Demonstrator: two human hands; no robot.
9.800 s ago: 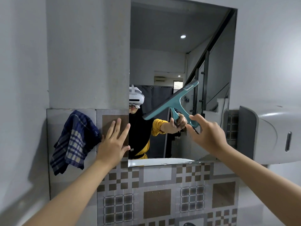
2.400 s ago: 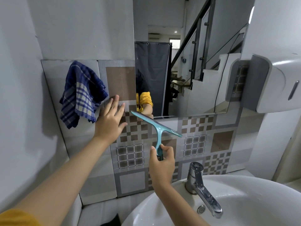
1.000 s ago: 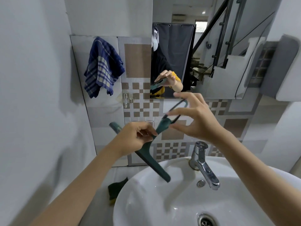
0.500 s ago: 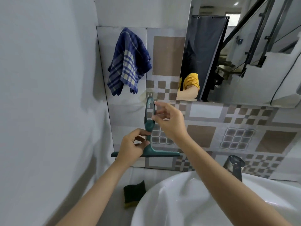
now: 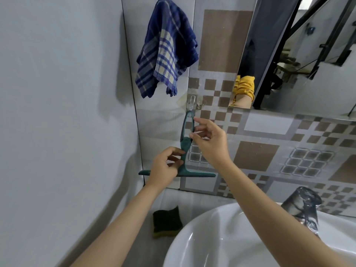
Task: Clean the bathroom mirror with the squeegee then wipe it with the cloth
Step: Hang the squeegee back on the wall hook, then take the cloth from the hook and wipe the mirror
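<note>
The squeegee (image 5: 184,151), now off the mirror (image 5: 300,54), is gripped by both hands (image 5: 165,166) at the hook (image 5: 191,102); cloth (image 5: 165,49) wipe pending.

You've got no readable text, labels, brands or numbers anywhere here, nothing near your fingers or elsewhere.

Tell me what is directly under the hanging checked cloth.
Below the checked cloth, a clear hook is stuck on the tiled wall. Just under it, both hands hold the teal squeegee upright. The left hand covers part of its blade.
</note>
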